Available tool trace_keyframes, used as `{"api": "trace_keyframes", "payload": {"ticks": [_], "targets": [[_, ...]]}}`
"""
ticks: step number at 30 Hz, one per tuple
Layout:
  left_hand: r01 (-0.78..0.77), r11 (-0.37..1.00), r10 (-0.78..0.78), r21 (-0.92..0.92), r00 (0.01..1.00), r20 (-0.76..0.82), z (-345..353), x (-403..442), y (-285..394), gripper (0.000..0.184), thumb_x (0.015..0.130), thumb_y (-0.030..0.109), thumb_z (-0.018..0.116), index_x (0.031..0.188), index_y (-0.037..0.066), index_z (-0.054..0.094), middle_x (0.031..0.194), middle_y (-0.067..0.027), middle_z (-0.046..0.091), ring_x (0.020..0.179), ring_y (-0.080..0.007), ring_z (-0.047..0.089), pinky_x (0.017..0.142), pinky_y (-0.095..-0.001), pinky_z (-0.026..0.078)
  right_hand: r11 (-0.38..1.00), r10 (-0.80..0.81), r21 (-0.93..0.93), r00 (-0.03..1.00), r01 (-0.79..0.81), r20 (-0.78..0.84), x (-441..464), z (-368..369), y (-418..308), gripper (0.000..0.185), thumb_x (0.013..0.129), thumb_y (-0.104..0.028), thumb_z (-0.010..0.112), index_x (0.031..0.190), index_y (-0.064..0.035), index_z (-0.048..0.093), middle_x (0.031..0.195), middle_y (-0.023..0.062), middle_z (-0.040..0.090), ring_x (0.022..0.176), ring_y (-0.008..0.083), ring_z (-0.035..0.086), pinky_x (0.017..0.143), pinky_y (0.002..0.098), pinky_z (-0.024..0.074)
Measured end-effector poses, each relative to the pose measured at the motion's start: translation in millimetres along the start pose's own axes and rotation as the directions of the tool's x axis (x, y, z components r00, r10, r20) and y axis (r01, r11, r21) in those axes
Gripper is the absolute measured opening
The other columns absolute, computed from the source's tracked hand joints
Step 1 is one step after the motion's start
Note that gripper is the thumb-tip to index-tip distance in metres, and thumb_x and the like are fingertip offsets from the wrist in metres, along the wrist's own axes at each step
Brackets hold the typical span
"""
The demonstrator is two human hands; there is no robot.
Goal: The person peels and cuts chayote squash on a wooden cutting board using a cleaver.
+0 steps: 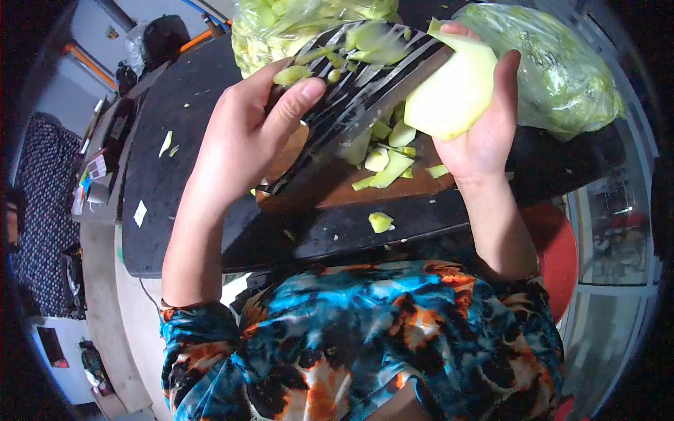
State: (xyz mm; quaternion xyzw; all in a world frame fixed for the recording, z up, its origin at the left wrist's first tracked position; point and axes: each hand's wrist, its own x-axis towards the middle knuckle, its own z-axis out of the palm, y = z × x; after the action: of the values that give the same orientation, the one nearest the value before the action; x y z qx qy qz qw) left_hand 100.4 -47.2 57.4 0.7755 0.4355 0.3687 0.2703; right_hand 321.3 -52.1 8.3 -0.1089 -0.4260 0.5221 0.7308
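My left hand (pixel 256 123) grips the near left side of a broad, dark, blade-like thing with pale stripes (pixel 344 88). Its thumb lies on top, and the fingers underneath are mostly hidden. Green scraps, some blurred, lie on or over the striped face. A large pale green cut vegetable piece (pixel 453 91) rests in my right hand (pixel 484 140), held between the thumb and the fingers behind it, close to the straight right edge of the striped thing. Below them, green cuttings (pixel 393 168) are heaped on a brown board (pixel 337 191).
Clear plastic bags of green pieces stand behind, one at the top centre (pixel 263 35) and one at the right (pixel 554 77). The black table (pixel 175 203) carries stray scraps and a loose green chunk (pixel 380 222) near its front edge. A red round seat (pixel 554 259) is at the right.
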Motion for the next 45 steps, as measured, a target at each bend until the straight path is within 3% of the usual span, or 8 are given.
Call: {"api": "trace_keyframes", "payload": {"ticks": [8, 11, 17, 20, 32, 35, 42, 45], "targets": [[-0.004, 0.983, -0.006, 0.182, 0.999, 0.052, -14, 1, 9, 0.036, 0.085, 0.032, 0.061, 0.090, -0.004, 0.058, 0.058, -0.0096, 0.048, 0.057, -0.0099, 0.037, 0.053, -0.0263, 0.037, 0.963, 0.092, -0.261, 0.994, -0.073, 0.060, -3, 3, -3, 0.053, 0.093, -0.049, 0.032, 0.119, -0.0040, 0.044, 0.111, 0.0077, 0.050, 0.092, 0.0191, 0.057, 0.071, 0.0387, 0.0542], [-0.044, 0.977, 0.029, 0.207, 0.997, 0.078, -20, 3, 5, 0.037, 0.085, 0.032, 0.061, 0.088, -0.004, 0.057, 0.058, -0.0105, 0.048, 0.057, -0.0105, 0.036, 0.053, -0.0278, 0.036, 0.971, 0.056, -0.230, 0.998, -0.063, -0.036, -4, 11, -1, 0.039, 0.090, -0.041, 0.047, 0.107, -0.0063, 0.053, 0.092, 0.0079, 0.057, 0.079, 0.0160, 0.060, 0.064, 0.0337, 0.0543], [-0.040, 0.978, -0.002, 0.204, 0.979, 0.203, -25, 4, 6, 0.035, 0.089, 0.033, 0.056, 0.100, 0.000, 0.055, 0.075, 0.0053, 0.049, 0.068, -0.0037, 0.042, 0.057, -0.0189, 0.033, 0.942, 0.113, -0.313, 0.992, -0.123, -0.048, -2, 12, -5, 0.025, 0.084, -0.022, 0.061, 0.103, -0.0056, 0.056, 0.086, 0.0048, 0.057, 0.072, 0.0129, 0.060, 0.062, 0.0305, 0.0538], [-0.071, 0.986, 0.054, 0.149, 0.992, 0.112, -19, 4, -4, 0.037, 0.085, 0.033, 0.060, 0.083, -0.003, 0.057, 0.056, -0.0078, 0.046, 0.056, -0.0093, 0.037, 0.052, -0.0276, 0.036, 0.933, 0.121, -0.333, 0.990, -0.138, -0.070, -1, 13, -5, 0.024, 0.081, -0.018, 0.064, 0.101, -0.0058, 0.058, 0.086, 0.0030, 0.058, 0.073, 0.0108, 0.058, 0.062, 0.0276, 0.0518], [0.098, 0.988, -0.080, -0.119, 0.986, 0.144, -2, -5, -3, 0.032, 0.089, 0.030, 0.057, 0.092, -0.002, 0.057, 0.057, 0.0049, 0.045, 0.053, -0.0016, 0.038, 0.046, -0.0204, 0.033, 0.951, -0.047, -0.310, 0.986, -0.006, -0.162, -1, 21, 4, 0.024, 0.080, -0.018, 0.066, 0.101, -0.0067, 0.059, 0.080, -0.0020, 0.056, 0.069, 0.0056, 0.052, 0.058, 0.0201, 0.0421], [0.083, 0.987, -0.066, -0.135, 0.990, 0.126, 2, -6, -8, 0.031, 0.089, 0.030, 0.056, 0.093, -0.001, 0.057, 0.057, 0.0055, 0.045, 0.052, -0.0012, 0.036, 0.046, -0.0201, 0.032, 0.936, -0.040, -0.353, 0.992, -0.005, -0.121, -3, 19, 3, 0.027, 0.088, -0.015, 0.056, 0.112, -0.0040, 0.054, 0.104, 0.0041, 0.057, 0.095, 0.0116, 0.054, 0.082, 0.0253, 0.0431], [0.199, 0.923, -0.126, -0.328, 0.964, 0.232, 6, -8, -4, 0.029, 0.090, 0.028, 0.055, 0.094, 0.000, 0.056, 0.059, 0.0059, 0.046, 0.051, -0.0013, 0.036, 0.045, -0.0193, 0.030, 0.952, -0.165, -0.281, 0.977, 0.122, -0.136, -3, 25, 7, 0.027, 0.089, -0.015, 0.053, 0.114, -0.0037, 0.052, 0.105, 0.0059, 0.056, 0.097, 0.0141, 0.054, 0.083, 0.0272, 0.0435], [0.056, 0.949, -0.007, -0.311, 0.988, 0.155, 16, -8, -3, 0.032, 0.090, 0.034, 0.055, 0.096, 0.003, 0.055, 0.061, 0.0088, 0.040, 0.050, 0.0002, 0.033, 0.044, -0.0179, 0.024, 0.947, -0.212, -0.269, 0.971, 0.176, -0.111, -1, 22, 6, 0.029, 0.090, -0.019, 0.052, 0.114, -0.0033, 0.051, 0.105, 0.0076, 0.057, 0.097, 0.0160, 0.055, 0.084, 0.0293, 0.0447]]}}
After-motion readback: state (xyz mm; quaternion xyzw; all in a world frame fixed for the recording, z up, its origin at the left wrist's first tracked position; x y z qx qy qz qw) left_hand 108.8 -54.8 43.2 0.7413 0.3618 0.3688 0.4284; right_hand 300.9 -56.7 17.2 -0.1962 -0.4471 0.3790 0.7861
